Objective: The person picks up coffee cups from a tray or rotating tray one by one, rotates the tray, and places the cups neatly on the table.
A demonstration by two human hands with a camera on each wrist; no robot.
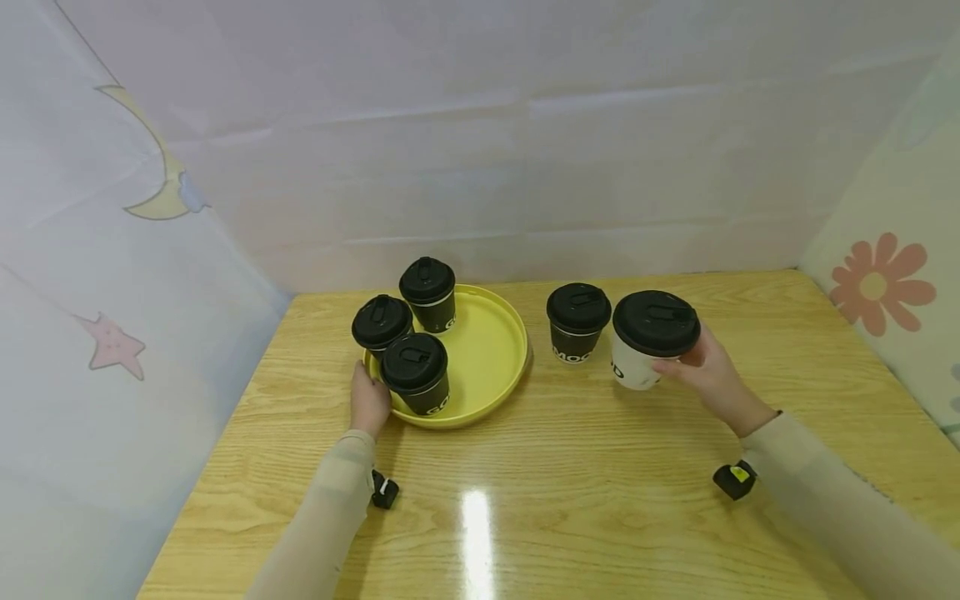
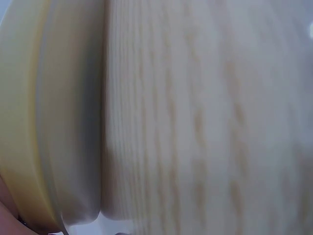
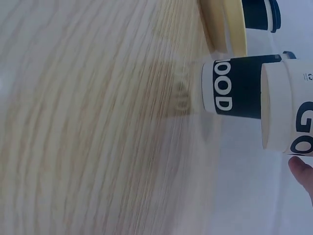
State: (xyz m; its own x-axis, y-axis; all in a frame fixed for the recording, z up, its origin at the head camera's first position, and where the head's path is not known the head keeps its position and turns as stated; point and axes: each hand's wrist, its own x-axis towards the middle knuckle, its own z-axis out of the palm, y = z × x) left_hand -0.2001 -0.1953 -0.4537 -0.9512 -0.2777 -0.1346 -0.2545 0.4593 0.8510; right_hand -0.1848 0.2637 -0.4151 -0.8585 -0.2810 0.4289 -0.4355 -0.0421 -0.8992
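Observation:
My right hand [image 1: 711, 375] grips a white paper coffee cup [image 1: 633, 365] with a black lid, upright at the right of the table. In the right wrist view, the white cup's base [image 3: 274, 107] shows raised off the wood, and a fingertip [image 3: 299, 169] lies along its side. A smaller black paper cup [image 1: 574, 342] with a black lid stands just left of it. My left hand [image 1: 370, 402] holds the left rim of a round yellow tray [image 1: 491, 367]; its fingers are partly hidden under the edge. Three lidded black cups, the nearest [image 1: 420, 392] among them, stand on the tray's left side.
The wooden table [image 1: 570, 483] meets a pale cloth backdrop [image 1: 465, 167] behind the tray and cups. Cloth with printed shapes also hangs at both sides. A black wrist device [image 1: 735, 480] hangs below my right sleeve, and another [image 1: 385, 490] beside the left.

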